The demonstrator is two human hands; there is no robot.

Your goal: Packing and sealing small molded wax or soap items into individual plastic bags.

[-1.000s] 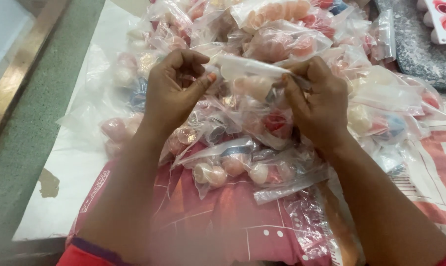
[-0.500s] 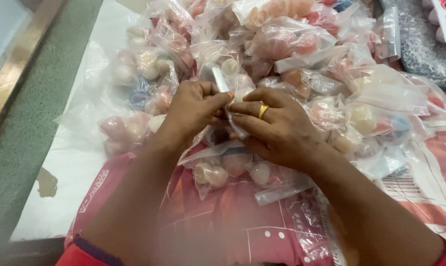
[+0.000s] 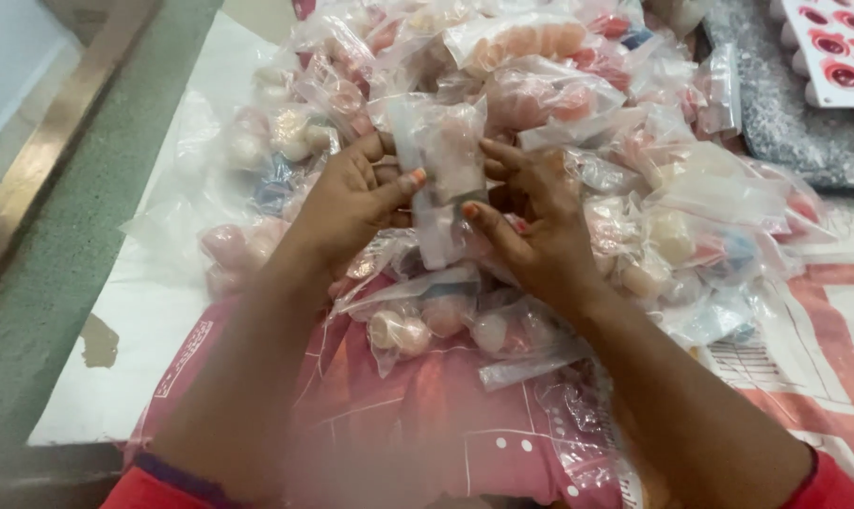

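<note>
Clear bag (image 3: 443, 179) of pink sponges, held by both hands

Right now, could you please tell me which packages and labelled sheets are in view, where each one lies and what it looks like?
Small clear plastic bag of pale round pieces: centre, upright, pinched between left hand and right hand.
Heap of clear plastic bags with pink, white and orange round pieces: behind and around the hands.
White sheet with red round marks: top right corner.
Pink printed plastic sheet: under the heap, nearest the person.
</note>
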